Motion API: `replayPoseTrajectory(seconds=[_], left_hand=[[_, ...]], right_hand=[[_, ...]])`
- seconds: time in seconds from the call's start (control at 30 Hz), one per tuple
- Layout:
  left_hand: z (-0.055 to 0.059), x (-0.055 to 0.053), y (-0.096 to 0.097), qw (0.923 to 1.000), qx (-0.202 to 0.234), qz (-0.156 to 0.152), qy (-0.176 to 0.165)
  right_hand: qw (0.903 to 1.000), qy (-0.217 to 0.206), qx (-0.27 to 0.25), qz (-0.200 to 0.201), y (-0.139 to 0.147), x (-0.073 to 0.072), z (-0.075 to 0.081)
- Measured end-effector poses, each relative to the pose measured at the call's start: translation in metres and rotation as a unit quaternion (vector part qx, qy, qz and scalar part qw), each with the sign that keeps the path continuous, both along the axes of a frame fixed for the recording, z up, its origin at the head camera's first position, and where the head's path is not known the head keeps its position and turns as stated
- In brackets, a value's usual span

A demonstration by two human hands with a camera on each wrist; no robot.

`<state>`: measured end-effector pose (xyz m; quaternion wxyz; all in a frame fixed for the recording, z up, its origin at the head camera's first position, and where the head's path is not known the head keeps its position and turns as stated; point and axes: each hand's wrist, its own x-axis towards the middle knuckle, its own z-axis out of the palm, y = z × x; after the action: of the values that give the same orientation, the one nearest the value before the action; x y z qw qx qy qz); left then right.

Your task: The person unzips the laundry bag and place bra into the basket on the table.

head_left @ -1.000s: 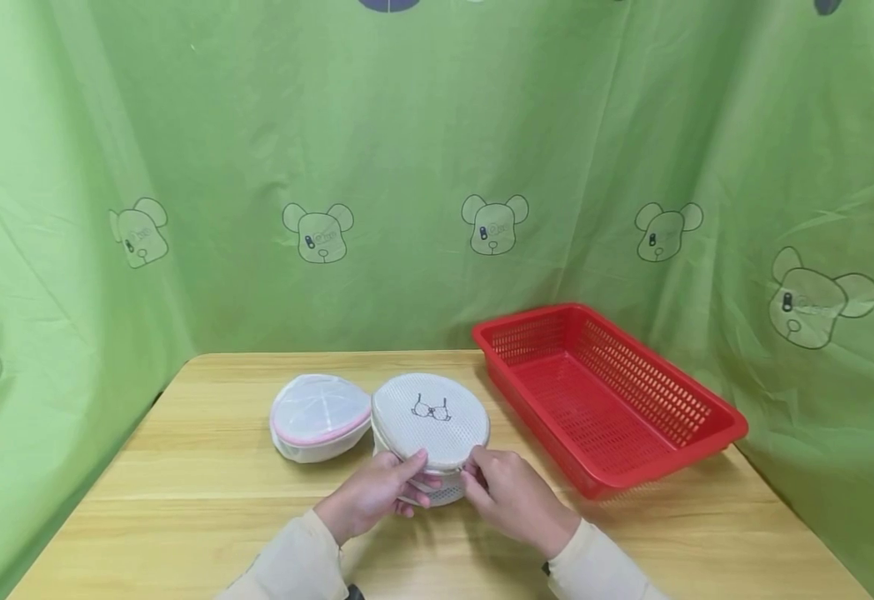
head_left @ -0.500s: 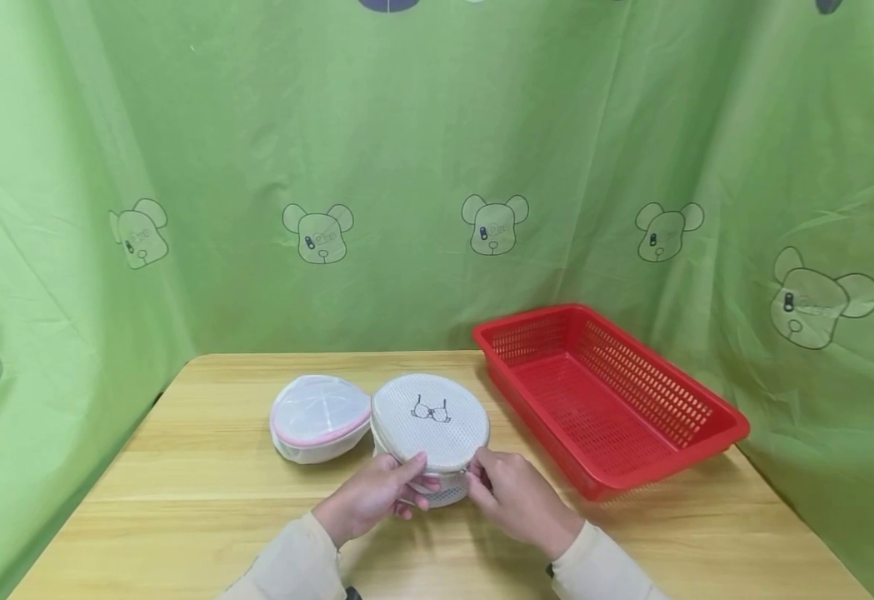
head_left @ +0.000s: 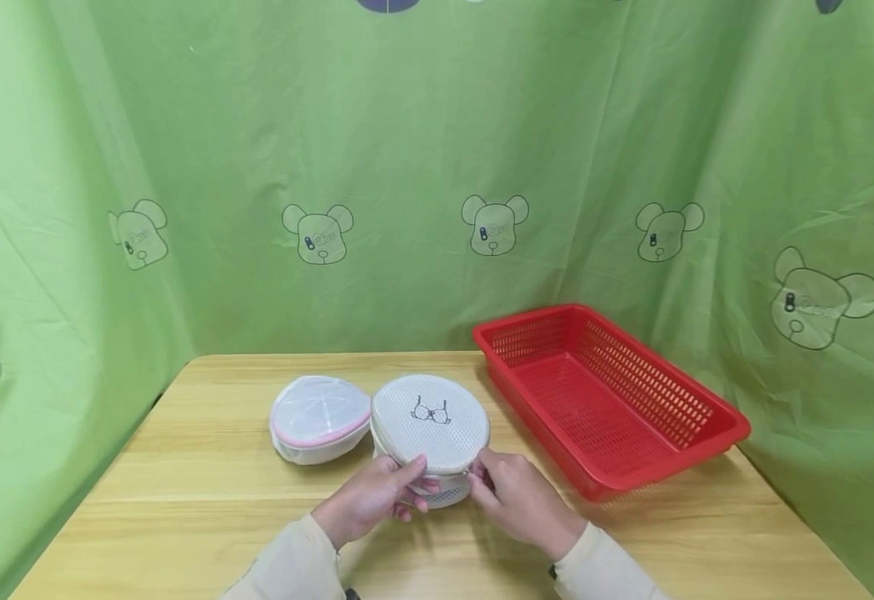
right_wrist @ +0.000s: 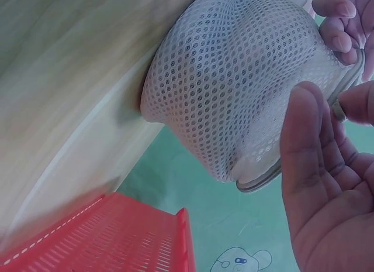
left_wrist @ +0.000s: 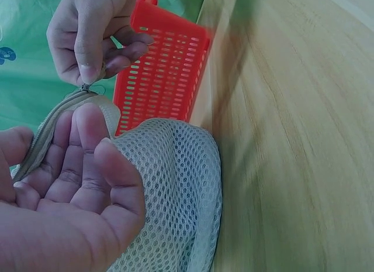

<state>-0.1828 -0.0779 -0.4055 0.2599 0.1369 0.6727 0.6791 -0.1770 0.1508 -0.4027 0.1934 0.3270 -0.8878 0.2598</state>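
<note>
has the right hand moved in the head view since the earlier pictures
Yes, slightly: the right hand has shifted rightward, a little closer to the red basket.

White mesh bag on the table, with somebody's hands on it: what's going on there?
A person's left hand holds the white mesh bag at its near edge, while the right hand pinches the zipper pull. How far it's zipped is hard to tell. A pink-trimmed bag lies to the left, a red basket to the right.
</note>
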Motion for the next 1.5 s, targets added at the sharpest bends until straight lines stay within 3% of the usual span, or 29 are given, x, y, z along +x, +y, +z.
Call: replayPoseTrajectory(seconds=[0.43, 1.0, 1.5], left_hand=[[0.0017, -0.0001, -0.0003, 1.0000, 0.002, 0.002, 0.002], [-0.0008, -0.0008, -0.0017, 1.0000, -0.002, 0.003, 0.005], [-0.0025, -0.0006, -0.0020, 0.9999, -0.005, 0.006, 0.013]], right_hand=[[0.9998, -0.012, 0.007, -0.016, 0.0038, -0.0017, -0.0009], [0.9997, 0.013, 0.007, -0.020, 0.0064, -0.0061, -0.0055], [0.9998, 0.005, 0.005, -0.019, 0.0078, -0.0057, -0.0039]])
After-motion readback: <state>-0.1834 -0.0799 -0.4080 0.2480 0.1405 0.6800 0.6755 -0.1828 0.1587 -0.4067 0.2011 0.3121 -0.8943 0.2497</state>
